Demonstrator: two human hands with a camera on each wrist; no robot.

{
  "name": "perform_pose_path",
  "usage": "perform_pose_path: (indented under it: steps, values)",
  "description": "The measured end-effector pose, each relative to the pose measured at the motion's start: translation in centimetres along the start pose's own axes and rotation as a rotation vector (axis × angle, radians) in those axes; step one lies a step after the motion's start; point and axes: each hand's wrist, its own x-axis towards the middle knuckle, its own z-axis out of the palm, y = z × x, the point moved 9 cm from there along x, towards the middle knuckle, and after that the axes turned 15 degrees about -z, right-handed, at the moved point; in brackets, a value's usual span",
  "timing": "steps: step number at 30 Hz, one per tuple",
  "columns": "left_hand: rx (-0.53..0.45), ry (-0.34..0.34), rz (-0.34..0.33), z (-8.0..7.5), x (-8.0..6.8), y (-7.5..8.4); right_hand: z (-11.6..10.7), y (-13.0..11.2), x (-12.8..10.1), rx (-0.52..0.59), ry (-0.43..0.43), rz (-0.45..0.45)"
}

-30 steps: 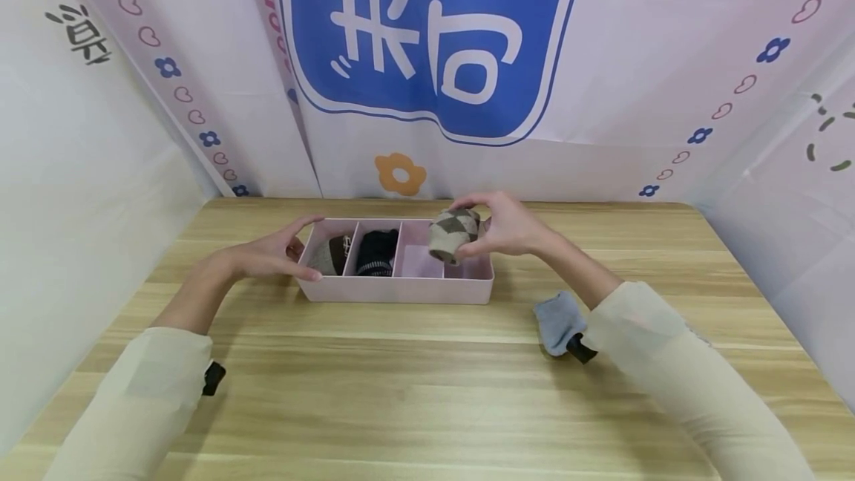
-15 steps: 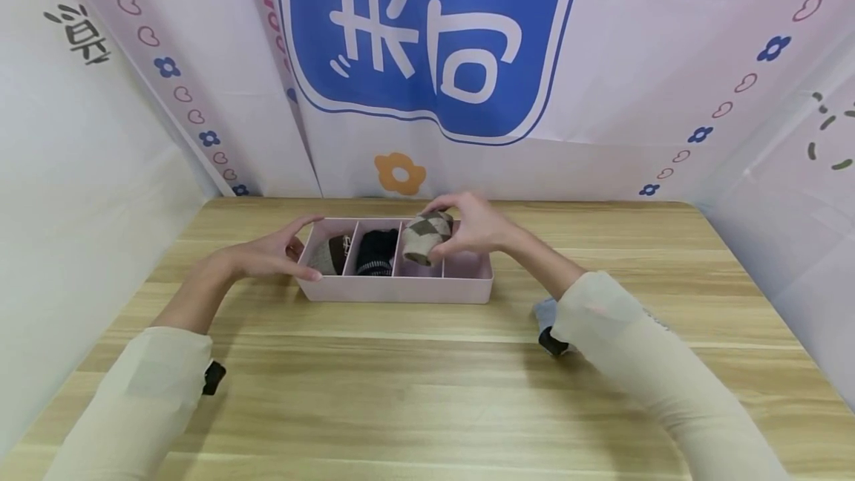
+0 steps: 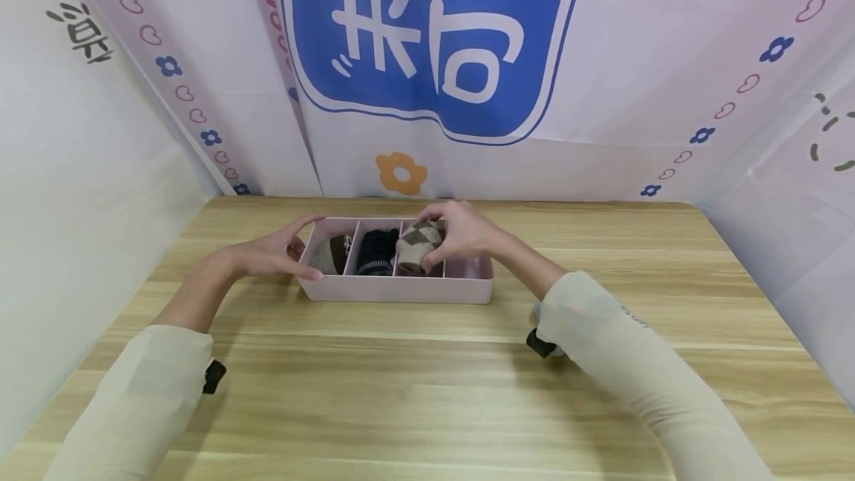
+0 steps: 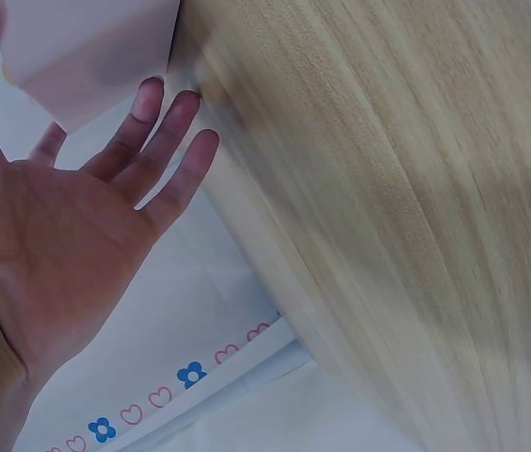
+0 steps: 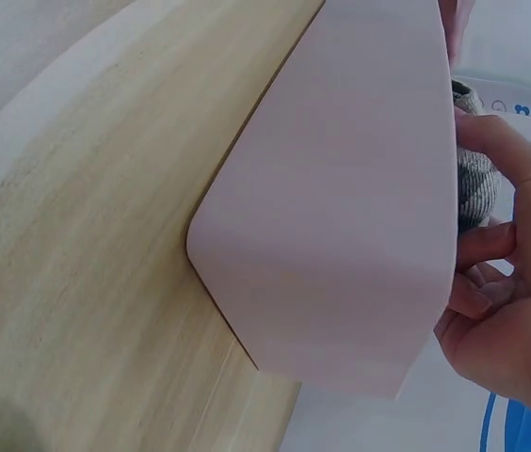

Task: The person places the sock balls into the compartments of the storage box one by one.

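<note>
Lowered over 1 s, my right hand (image 3: 464,232) now grips the argyle sock roll (image 3: 417,243) inside compartment 3 of the pink tray (image 3: 401,289); left hand (image 3: 277,251), fingers straight, steadies its end, so stowing looks nearly finished.

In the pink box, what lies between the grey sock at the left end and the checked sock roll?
Head view: a dark sock bundle in the second compartment.

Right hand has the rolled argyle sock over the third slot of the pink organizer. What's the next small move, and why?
Probably press the argyle sock roll down and let go. The right hand grips it, and it sits partly in the third compartment of the pink organizer box, its top above the rim. The left hand rests flat on the box's left end, steadying it.
</note>
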Motion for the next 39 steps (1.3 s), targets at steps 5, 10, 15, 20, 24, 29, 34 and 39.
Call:
perform_pose_path:
  steps: [5,10,15,20,24,29,34,39]
  values:
    - [-0.010,-0.002,0.004,0.0,0.1,0.2,0.5,0.2,0.1,-0.037,-0.044,0.011]
    - [-0.012,0.000,0.007,0.1,0.3,0.0,1.6,0.5,0.2,-0.113,-0.128,0.003]
    - [-0.013,-0.003,0.005,0.2,0.3,-0.1,2.5,0.8,0.2,-0.096,-0.170,-0.013]
    - [-0.014,-0.005,0.005,0.2,0.3,0.0,2.5,0.9,0.1,-0.086,-0.162,-0.005]
    - [-0.019,-0.004,0.012,0.1,0.2,0.1,2.1,0.9,-0.1,-0.039,-0.134,0.006]
    - [-0.011,-0.003,0.012,0.1,0.2,0.2,0.7,0.4,-0.7,0.008,-0.064,-0.014]
    - [-0.001,-0.007,0.011,0.2,0.2,0.2,-1.2,-0.4,-2.0,0.019,0.011,-0.071]
    - [-0.007,-0.016,0.012,0.2,0.2,0.1,-2.7,-0.7,-3.8,0.026,0.049,-0.085]
